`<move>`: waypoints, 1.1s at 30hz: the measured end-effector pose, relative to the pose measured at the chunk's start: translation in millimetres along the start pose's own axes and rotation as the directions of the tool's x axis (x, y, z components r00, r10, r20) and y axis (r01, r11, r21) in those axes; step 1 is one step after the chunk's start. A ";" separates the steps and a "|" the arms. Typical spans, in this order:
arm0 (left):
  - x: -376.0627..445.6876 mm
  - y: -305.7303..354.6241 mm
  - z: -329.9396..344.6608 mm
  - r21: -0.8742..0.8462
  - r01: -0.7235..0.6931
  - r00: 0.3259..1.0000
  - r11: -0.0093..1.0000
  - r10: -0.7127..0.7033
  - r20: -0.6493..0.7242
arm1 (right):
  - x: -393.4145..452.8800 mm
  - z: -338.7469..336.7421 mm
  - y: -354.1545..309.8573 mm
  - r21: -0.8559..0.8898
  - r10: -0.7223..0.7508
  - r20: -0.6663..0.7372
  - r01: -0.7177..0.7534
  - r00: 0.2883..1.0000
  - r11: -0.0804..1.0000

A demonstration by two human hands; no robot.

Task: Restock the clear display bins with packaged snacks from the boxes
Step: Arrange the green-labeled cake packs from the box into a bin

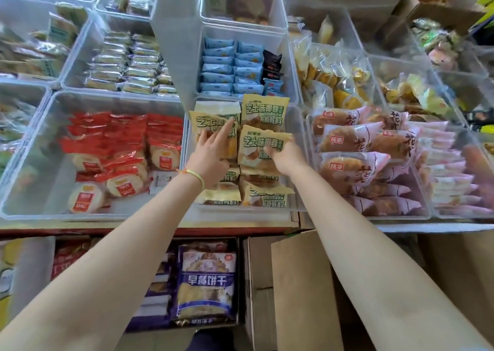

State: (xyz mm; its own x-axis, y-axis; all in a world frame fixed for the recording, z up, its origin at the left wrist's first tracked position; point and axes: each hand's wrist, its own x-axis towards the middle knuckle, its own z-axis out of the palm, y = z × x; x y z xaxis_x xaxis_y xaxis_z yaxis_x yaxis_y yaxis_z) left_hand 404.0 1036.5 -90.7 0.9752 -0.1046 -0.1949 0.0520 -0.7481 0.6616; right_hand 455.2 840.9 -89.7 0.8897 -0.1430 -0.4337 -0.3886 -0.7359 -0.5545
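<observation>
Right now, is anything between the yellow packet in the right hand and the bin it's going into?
Nothing visible. The right hand grips a yellow packet directly over the open-topped middle bin, resting on the same packets stacked inside. The left hand touches a neighbouring packet, beside rather than beneath.

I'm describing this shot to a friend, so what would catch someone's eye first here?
Two bare arms reach into the middle clear bin, the left hand and right hand each on yellow snack packs. Bright red packs fill the bin to its left, pink bread packs the one to its right. Below sits an open cardboard box.
</observation>
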 end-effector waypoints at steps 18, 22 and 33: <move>-69.3 63.1 69.3 -0.032 -0.006 0.980 0.999 -0.001 -0.201 | -103.0 -49.6 47.0 0.156 -0.202 -0.067 0.210 0.977 0.965; -120.0 113.6 134.4 -0.061 0.059 0.985 0.996 -0.068 -0.156 | -157.2 -81.1 111.1 0.253 -0.215 0.462 0.105 0.861 0.962; -174.9 189.1 291.4 0.247 0.287 0.956 0.925 -0.263 -0.126 | -172.3 -146.8 288.6 -0.108 0.128 0.799 -0.070 0.587 0.992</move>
State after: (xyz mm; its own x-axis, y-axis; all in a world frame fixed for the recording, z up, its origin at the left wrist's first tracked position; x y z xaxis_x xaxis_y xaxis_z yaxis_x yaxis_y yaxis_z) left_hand 180.6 722.4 -142.4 0.9462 0.1795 -0.2691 0.2751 -0.8843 0.3772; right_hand 225.0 556.0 -70.8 0.2804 0.3507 -0.8935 -0.4217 -0.7912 -0.4429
